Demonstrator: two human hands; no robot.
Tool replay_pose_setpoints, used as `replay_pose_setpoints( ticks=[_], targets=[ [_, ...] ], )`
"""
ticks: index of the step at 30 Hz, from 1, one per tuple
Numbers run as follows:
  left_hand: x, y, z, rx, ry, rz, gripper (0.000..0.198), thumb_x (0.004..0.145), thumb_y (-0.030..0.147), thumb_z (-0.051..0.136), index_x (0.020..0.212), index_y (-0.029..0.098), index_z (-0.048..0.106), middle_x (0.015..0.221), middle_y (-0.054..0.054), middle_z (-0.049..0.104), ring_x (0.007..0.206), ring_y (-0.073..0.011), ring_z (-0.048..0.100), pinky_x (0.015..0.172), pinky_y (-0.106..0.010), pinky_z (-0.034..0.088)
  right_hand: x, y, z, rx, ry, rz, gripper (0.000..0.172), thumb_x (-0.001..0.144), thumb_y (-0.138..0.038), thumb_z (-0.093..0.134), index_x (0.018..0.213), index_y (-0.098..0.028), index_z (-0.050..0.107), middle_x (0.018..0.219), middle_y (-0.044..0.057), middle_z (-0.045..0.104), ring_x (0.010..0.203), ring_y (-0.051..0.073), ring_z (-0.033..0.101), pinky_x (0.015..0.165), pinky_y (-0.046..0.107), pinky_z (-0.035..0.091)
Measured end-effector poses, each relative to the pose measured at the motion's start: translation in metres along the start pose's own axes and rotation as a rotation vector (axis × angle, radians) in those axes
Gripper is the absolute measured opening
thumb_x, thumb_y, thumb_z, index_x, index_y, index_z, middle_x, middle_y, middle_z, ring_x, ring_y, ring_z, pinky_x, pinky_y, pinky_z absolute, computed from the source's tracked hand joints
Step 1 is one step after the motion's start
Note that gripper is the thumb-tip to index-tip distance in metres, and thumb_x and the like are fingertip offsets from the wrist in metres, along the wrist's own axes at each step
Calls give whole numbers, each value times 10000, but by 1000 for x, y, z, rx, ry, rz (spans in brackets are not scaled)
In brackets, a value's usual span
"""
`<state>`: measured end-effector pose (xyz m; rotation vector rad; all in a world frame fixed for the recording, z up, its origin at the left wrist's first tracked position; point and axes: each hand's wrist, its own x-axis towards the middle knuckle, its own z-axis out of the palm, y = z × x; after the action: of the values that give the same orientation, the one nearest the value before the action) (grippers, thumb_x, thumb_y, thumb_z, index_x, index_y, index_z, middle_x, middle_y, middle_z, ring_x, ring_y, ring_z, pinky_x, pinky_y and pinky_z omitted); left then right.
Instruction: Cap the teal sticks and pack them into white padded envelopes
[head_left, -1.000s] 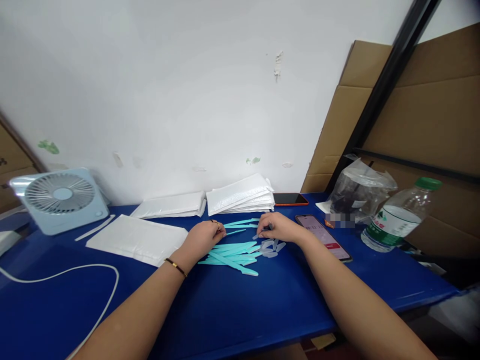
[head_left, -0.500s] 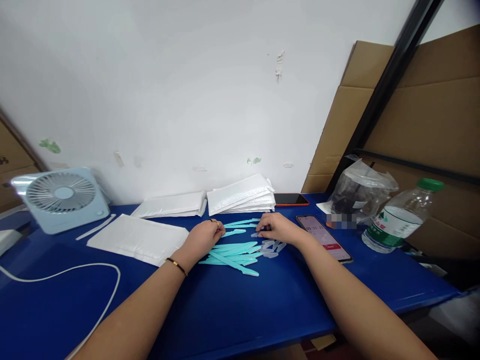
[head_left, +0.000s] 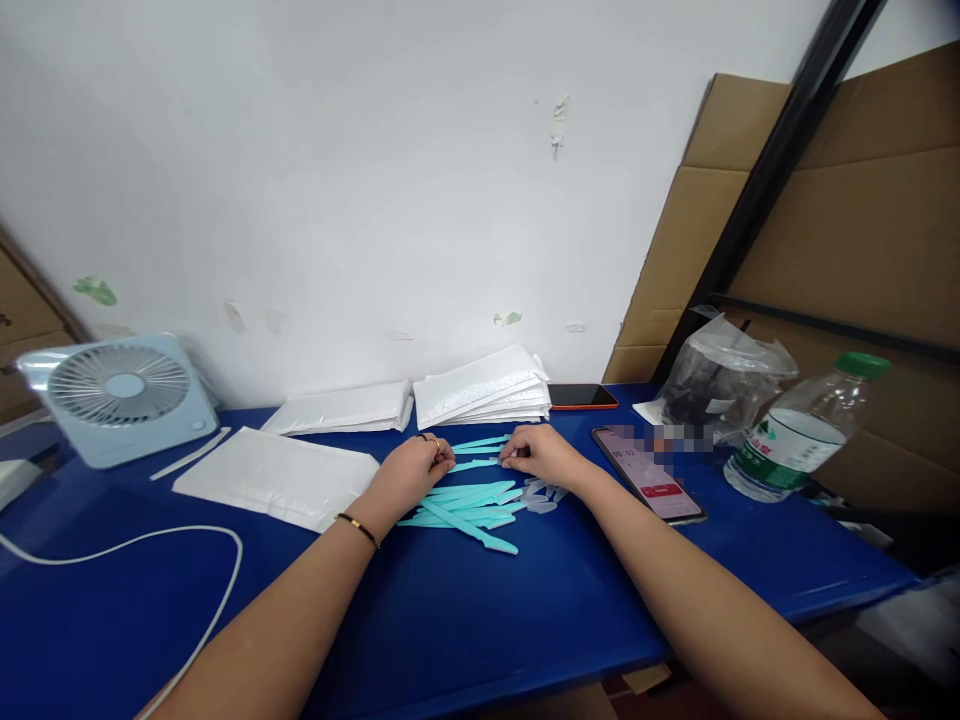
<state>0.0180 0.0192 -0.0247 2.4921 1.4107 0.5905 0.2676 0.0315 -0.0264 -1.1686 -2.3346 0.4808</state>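
My left hand (head_left: pixel 411 472) is closed, its fingertips pinching the left end of a teal plastic stick (head_left: pixel 477 464) that lies just above the blue table (head_left: pixel 480 620). My right hand (head_left: pixel 541 456) is closed too, pinching what looks like a small clear cap at the stick's right end. The two hands face each other, a short stick-length apart. Below them lies a loose pile of several teal sticks (head_left: pixel 465 508). A few clear caps (head_left: pixel 541 496) are scattered under my right wrist.
Stacks of white bags (head_left: pixel 484 392) (head_left: pixel 341 410) (head_left: pixel 277 478) lie behind and left. A small fan (head_left: pixel 124 395) and white cable (head_left: pixel 150 545) are at the left. Two phones (head_left: pixel 651 478) (head_left: pixel 583 397), a plastic bag (head_left: pixel 720 385) and a water bottle (head_left: pixel 802 430) stand at the right, with cardboard (head_left: pixel 847 220) behind.
My right hand has moved left from the clear caps toward my left hand and now meets the end of the teal stick. My left hand has shifted slightly up.
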Motion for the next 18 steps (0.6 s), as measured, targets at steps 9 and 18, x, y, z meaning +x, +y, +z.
replay_pose_setpoints(
  ticks=[9,18],
  targets=[
    [6,-2,4,-68,-57,6,164,758,293,518,788,192,644,766,-23,628,690,-145,563,631,-237,429,3,-9,4,34,-22,-54,155,757,-214,603,852,-199,725,795,37,650,645,120,583,608,218,432],
    [-2,14,-12,-177,-70,35,247,795,389,496,843,203,652,856,-29,624,739,-148,558,674,-248,434,-18,10,-45,49,-10,68,159,745,-257,598,833,-192,714,806,37,680,719,152,605,650,243,448]
  ],
)
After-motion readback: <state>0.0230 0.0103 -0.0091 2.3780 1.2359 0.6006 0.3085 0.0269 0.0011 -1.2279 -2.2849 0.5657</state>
